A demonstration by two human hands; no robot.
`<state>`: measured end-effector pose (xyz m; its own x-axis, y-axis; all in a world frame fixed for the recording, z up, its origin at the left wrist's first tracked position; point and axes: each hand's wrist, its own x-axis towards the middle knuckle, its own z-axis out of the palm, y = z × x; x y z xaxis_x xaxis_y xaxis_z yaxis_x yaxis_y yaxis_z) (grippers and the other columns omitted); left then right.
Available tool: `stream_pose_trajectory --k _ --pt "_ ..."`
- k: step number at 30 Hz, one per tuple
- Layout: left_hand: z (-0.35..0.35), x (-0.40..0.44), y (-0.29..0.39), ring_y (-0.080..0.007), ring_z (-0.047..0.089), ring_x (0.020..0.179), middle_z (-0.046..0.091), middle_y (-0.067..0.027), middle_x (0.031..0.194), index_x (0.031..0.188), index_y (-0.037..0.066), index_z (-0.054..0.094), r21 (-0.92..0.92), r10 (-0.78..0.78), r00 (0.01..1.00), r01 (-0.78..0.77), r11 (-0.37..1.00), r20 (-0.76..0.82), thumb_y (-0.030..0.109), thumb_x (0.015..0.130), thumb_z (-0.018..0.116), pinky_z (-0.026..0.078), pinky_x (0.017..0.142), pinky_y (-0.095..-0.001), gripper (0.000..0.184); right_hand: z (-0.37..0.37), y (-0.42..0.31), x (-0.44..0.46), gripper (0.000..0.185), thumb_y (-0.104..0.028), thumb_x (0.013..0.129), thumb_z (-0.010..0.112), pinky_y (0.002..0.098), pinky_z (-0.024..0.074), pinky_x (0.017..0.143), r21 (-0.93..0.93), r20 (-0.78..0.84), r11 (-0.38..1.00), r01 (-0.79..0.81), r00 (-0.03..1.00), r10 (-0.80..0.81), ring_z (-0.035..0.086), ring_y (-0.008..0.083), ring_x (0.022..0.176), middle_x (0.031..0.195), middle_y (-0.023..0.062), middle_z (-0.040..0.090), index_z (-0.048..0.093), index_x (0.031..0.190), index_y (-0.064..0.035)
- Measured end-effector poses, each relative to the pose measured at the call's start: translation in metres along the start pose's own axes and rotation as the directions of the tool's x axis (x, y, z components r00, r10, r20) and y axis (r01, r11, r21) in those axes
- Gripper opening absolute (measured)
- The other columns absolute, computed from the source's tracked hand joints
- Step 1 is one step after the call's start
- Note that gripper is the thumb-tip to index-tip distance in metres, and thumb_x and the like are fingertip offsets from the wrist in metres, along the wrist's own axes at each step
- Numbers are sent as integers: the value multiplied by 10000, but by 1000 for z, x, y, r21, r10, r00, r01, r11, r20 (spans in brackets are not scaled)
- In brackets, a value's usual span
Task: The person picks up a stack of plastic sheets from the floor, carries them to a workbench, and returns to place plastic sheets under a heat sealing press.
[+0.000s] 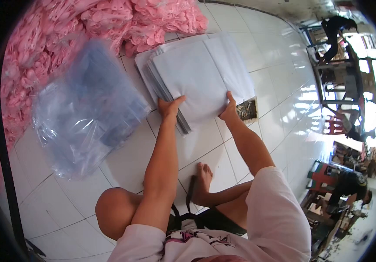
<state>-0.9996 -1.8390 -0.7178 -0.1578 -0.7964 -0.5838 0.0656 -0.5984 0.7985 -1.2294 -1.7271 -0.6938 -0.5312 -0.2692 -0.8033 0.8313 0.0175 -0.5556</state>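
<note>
A thick stack of whitish sheets (192,72), which may be flat plastic bags, lies on the tiled floor in front of me. At its left side my left hand (170,107) is closed on the edge, thumb on top and the other fingers mostly hidden. My right hand (228,107) grips the near right edge, its thumb pointing up along the sheets and its fingers out of sight beneath. More white sheets (234,65) stick out under the stack on the right. To the left lies a clear bluish plastic bag (92,109), crumpled and shiny.
Bagged pink plastic spoon-like pieces (52,56) pile up at the far left. Beside my right hand is a small square box or recess (247,111) holding small bits. My bare foot (203,177) rests on the tiles. Other people (349,187) and benches are off to the right.
</note>
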Motion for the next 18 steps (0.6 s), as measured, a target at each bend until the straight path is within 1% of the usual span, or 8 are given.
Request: stream_pose_trajectory --k 2,5,6,9,11,13,16,18 --pt "1 6 -7 -310 612 1106 608 -174 1243 1323 -11 473 -34 10 1000 -11 999 -16 116 575 925 535 899 -406 883 -11 -3 5 946 -641 788 719 523 331 1132 -246 126 969 19 992 13 443 316 1345 1520 109 404 377 1462 -73" --pt "0 -5 3 -306 626 1072 619 -172 1216 1296 -15 496 -45 7 999 -9 999 -33 124 577 923 541 883 -399 848 -17 -23 -6 988 -712 776 682 527 362 1114 -489 23 867 -99 992 127 454 315 1332 1489 121 428 373 1466 -75" --pt "1 -9 8 -303 636 1045 628 -168 1193 1279 -16 510 -34 -13 999 12 999 -35 126 579 921 547 868 -396 824 -18 -31 0 988 -712 776 682 527 362 1114 -485 25 869 -97 992 125 454 315 1332 1489 121 428 373 1466 -75" --pt "1 6 -6 -302 652 990 643 -162 1148 1249 -23 530 -25 -51 999 51 998 7 123 585 915 561 831 -398 782 -25 -55 27 942 -735 762 668 537 443 1040 -133 -109 950 -282 957 268 499 339 1287 1462 100 463 409 1461 -160" --pt "1 -9 10 -302 659 949 651 -158 1111 1233 -29 535 -76 -35 999 36 996 13 116 586 912 568 804 -407 763 -38 -64 51 901 -760 793 591 565 434 1041 -142 66 984 -112 990 123 502 347 1278 1471 92 458 424 1458 -176" --pt "4 -14 17 -282 652 1015 648 -157 1162 1275 -14 515 -31 -58 998 57 998 -7 88 569 914 550 866 -381 818 -24 -67 19 895 -787 807 521 577 421 1040 -194 -19 980 -36 999 33 517 346 1259 1467 86 470 438 1455 -175" --pt "5 -10 11 -320 647 995 623 -171 1167 1305 -29 474 -52 -60 998 59 997 -8 119 587 916 574 836 -432 855 -41 -74 33 917 -665 790 686 545 419 1059 -41 199 997 -60 978 67 497 361 1265 1447 128 462 391 1458 -110" --pt "5 -7 11 -322 636 1027 611 -174 1189 1329 -31 448 -33 -53 999 52 998 -12 119 590 915 570 857 -440 887 -34 -73 42 850 -593 788 731 526 430 1050 -285 -90 955 84 989 -114 497 336 1270 1442 113 476 439 1437 -128"
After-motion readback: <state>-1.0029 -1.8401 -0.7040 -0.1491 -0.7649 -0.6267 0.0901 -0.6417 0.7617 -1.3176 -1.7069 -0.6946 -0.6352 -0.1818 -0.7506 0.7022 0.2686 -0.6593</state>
